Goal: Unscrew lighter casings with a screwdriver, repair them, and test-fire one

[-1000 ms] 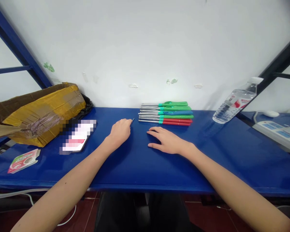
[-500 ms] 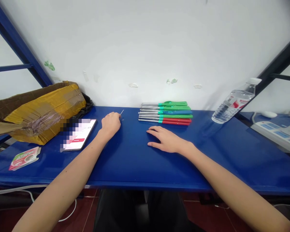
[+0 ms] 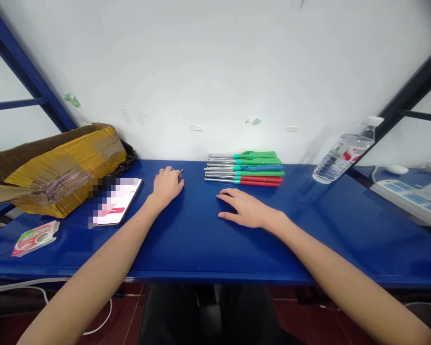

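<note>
My left hand (image 3: 167, 186) is on the left half of the blue table, its fingers curled downward. A thin pale sliver (image 3: 181, 170) shows just past its fingertips, too small to name. What lies under the curled fingers is hidden. Flat on the table, with fingers apart and nothing in them, rests my right hand (image 3: 247, 207). Behind it lies a row of several long-nosed lighters (image 3: 258, 167), stacked side by side near the wall. Their metal tubes point left; the handles are green, blue and red. Neither hand touches them.
On the left are a taped cardboard box (image 3: 72, 167), a phone (image 3: 117, 211) with a lit screen and a torn pink-and-green packet (image 3: 36, 238). A water bottle (image 3: 339, 155) leans at the right, beside a white power strip (image 3: 409, 194). The blue table (image 3: 208, 249) ends close to my lap.
My left hand has shifted slightly right, its thumb showing more, and less of the thin sliver is visible. The right hand stays in place. The whole view has moved slightly.
</note>
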### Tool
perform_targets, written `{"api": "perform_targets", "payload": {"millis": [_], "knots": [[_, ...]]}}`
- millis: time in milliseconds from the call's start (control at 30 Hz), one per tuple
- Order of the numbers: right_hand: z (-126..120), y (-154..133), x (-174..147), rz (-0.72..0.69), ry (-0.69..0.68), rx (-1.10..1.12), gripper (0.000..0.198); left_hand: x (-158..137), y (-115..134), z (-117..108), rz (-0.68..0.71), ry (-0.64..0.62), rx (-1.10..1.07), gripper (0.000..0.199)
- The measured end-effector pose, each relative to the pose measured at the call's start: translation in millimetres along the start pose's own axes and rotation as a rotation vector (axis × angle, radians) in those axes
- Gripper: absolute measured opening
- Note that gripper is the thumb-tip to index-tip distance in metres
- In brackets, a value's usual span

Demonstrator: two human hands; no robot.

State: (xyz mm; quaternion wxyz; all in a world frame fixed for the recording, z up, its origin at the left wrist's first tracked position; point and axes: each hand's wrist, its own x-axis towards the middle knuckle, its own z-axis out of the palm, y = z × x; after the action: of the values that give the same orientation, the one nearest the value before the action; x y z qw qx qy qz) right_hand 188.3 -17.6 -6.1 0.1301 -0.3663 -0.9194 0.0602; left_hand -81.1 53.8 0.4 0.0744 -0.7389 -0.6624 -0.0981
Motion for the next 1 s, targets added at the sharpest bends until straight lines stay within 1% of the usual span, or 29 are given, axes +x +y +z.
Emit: {"api": "perform_targets", "payload": {"millis": [233, 500, 633, 733, 800, 900, 967, 1000], "knots": [[0.6, 0.1, 0.1, -0.007, 0.010, -0.005, 0.056, 1.9, 1.9, 6.7, 0.035, -0.003, -0.023, 0.025], [0.3, -0.5, 0.1, -0.004, 0.020, 0.004, 0.054, 3.2, 2.6, 10.8, 0.082, 0.007, -0.050, 0.025], [-0.6, -0.9, -0.2, 0.002, 0.005, 0.002, 0.055, 0.8, 5.5, 10.1, 0.093, 0.015, -0.028, 0.024], [0.4, -0.9, -0.2, 0.002, 0.004, -0.001, 0.057, -4.9, 13.6, 5.2, 0.137, 0.060, -0.081, 0.021], [1.9, -0.7, 0.7, 0.010, 0.038, 0.003, 0.054, -11.5, 23.8, -0.7, 0.204, 0.123, -0.191, 0.017], [3.5, -0.6, 3.3, 0.042, 0.172, 0.007, 0.048, -24.3, 45.4, -10.4, 0.351, 0.233, -0.508, 0.013], [3.1, -0.6, 5.1, 0.065, 0.304, 0.016, 0.046, -32.2, 60.4, -14.2, 0.378, 0.211, -0.769, 0.012], [2.3, -0.4, 5.7, 0.073, 0.373, 0.023, 0.044, -35.4, 67.0, -14.8, 0.374, 0.159, -0.912, 0.013]]}}
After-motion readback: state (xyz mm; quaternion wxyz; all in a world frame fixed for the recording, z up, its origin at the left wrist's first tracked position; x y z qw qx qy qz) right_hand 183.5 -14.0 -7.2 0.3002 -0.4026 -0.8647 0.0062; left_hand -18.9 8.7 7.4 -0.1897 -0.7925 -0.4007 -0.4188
